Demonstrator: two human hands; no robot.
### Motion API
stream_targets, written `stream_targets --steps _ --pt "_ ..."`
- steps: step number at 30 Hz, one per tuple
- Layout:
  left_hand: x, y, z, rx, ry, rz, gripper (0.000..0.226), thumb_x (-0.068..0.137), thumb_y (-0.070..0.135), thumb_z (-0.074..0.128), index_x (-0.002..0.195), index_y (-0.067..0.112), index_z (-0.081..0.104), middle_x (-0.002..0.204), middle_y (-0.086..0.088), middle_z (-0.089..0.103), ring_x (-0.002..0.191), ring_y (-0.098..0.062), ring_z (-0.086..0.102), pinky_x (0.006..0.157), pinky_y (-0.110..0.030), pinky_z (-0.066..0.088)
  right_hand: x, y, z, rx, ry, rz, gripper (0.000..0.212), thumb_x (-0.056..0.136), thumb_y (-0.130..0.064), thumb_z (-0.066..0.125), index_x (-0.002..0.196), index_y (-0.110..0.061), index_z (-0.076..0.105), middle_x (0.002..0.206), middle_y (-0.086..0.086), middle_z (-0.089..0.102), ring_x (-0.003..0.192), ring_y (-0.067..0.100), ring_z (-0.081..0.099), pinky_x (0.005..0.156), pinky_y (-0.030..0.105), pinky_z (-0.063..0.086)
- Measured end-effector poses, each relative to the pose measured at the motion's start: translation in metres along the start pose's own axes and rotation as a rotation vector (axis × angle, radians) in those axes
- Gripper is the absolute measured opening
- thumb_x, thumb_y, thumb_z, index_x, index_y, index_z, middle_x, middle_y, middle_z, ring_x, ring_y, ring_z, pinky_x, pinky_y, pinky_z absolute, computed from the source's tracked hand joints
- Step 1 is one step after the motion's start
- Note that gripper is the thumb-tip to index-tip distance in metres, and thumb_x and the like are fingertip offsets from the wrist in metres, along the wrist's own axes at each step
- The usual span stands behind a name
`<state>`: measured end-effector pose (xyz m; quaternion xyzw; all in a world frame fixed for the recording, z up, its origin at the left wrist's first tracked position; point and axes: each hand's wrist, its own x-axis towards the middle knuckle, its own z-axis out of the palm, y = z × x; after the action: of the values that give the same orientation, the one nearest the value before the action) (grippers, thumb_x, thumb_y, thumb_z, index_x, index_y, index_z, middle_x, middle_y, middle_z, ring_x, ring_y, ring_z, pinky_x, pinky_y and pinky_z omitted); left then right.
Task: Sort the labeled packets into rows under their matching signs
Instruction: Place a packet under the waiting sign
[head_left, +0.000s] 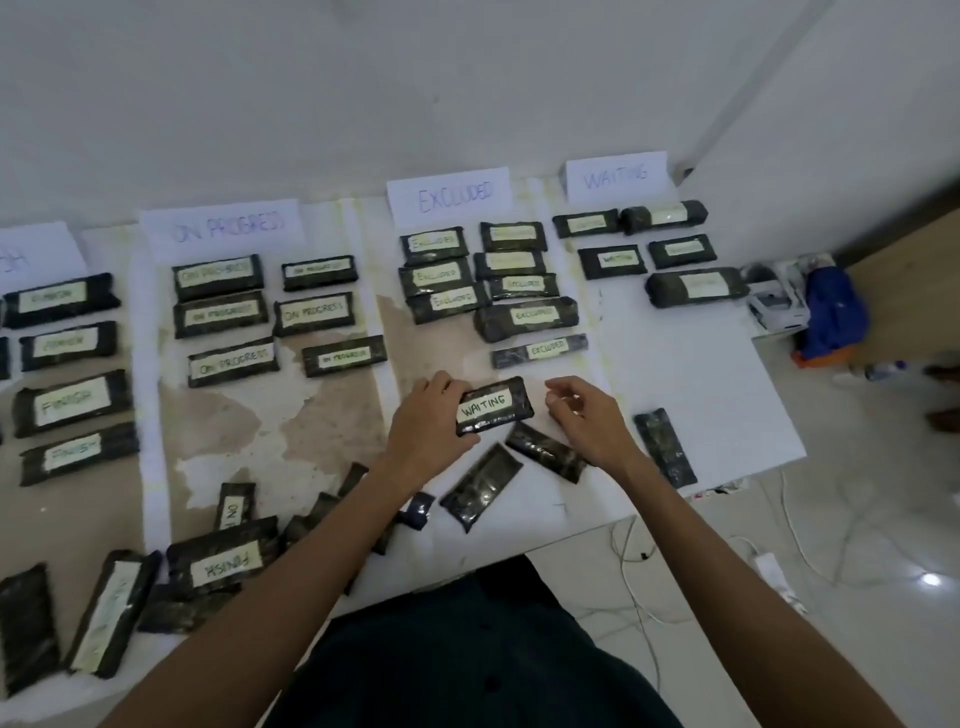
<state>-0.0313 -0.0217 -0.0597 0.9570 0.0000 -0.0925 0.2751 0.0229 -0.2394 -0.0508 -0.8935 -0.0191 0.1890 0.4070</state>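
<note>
My left hand (423, 423) grips a dark packet labelled WAITING (494, 404) by its left end, just above the table. My right hand (587, 415) hovers beside the packet's right end with fingers loosely curled, holding nothing. Paper signs stand along the wall: ON PROGRESS (223, 228), EXCLUDED (449, 195), WAITING (615, 176), and a partly cut-off sign at the left edge (36, 254). Rows of matching packets lie under each sign. Two unlabelled-side packets (480, 486) (545, 451) lie below my hands, and another (665, 447) to the right.
A pile of unsorted packets, one reading FINISH (223, 566), lies at the table's near left. The table's right edge (779, 415) drops to a tiled floor with cables (639, 556) and a blue bag (831, 312).
</note>
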Motion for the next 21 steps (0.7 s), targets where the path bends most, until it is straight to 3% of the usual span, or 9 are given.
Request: stream_targets --steps 3,9,14,21 --pt "0.032 0.028 0.009 -0.019 -0.005 -0.007 0.061 0.07 0.035 0.074 0.123 0.016 0.049 0.116 -0.004 0.047 0.104 -0.024 0.046 0.079 -0.034 0.045 0.012 0.02 -0.033 -0.037 0.042 0.016 0.024 0.091 -0.019 0.058 0.114 -0.015 0.062 0.105 0.001 0.064 0.081 0.007 0.059 0.067 0.01 0.042" --pt "0.104 0.077 0.034 0.087 0.016 0.026 0.061 0.07 0.043 0.074 0.12 0.016 0.051 0.117 -0.004 0.05 0.105 -0.027 0.046 0.086 -0.037 0.041 0.042 0.075 -0.085 -0.249 0.1 -0.053 0.029 0.087 -0.01 0.059 0.116 -0.008 0.06 0.119 0.011 0.059 0.109 0.027 0.055 0.096 0.035 0.042" --pt "0.165 0.11 0.064 0.099 -0.008 0.028 0.062 0.074 0.042 0.071 0.125 0.014 0.049 0.122 -0.008 0.049 0.113 -0.029 0.043 0.094 -0.04 0.037 0.077 0.122 -0.107 -0.422 0.112 -0.087 0.031 0.082 -0.01 0.061 0.114 -0.009 0.062 0.122 0.014 0.056 0.107 0.035 0.052 0.092 0.043 0.044" --pt "0.244 0.135 0.094 0.112 0.019 0.007 0.06 0.076 0.032 0.072 0.125 0.008 0.049 0.122 -0.012 0.05 0.112 -0.034 0.042 0.093 -0.042 0.038 0.115 0.168 -0.12 -0.473 0.133 -0.132 0.033 0.078 -0.01 0.065 0.111 -0.007 0.063 0.127 0.021 0.051 0.114 0.038 0.049 0.096 0.046 0.043"
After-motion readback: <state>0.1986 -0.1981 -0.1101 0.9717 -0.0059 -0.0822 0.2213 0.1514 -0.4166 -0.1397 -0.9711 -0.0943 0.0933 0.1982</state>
